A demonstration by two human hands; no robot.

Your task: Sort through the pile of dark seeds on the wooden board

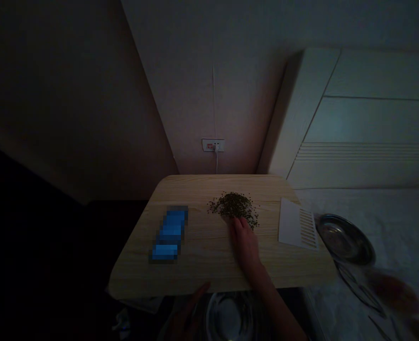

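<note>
A small heap of dark grains [235, 206] lies on the pale wooden table [202, 265], toward its far side. My right hand [245, 246] rests flat on the tabletop, fingers spread, with its fingertips touching the near edge of the heap. Below the table's front edge sits a metal bowl [230, 316]. My left hand [190, 310] is at the bowl's left rim and grips it, though it is very dark there.
A blue blurred-out object [170, 234] lies on the table's left part and a white slotted card [296, 223] on its right end. A metal plate [344, 239] rests on the bed [390, 218] to the right. A wall socket [213, 145] is behind.
</note>
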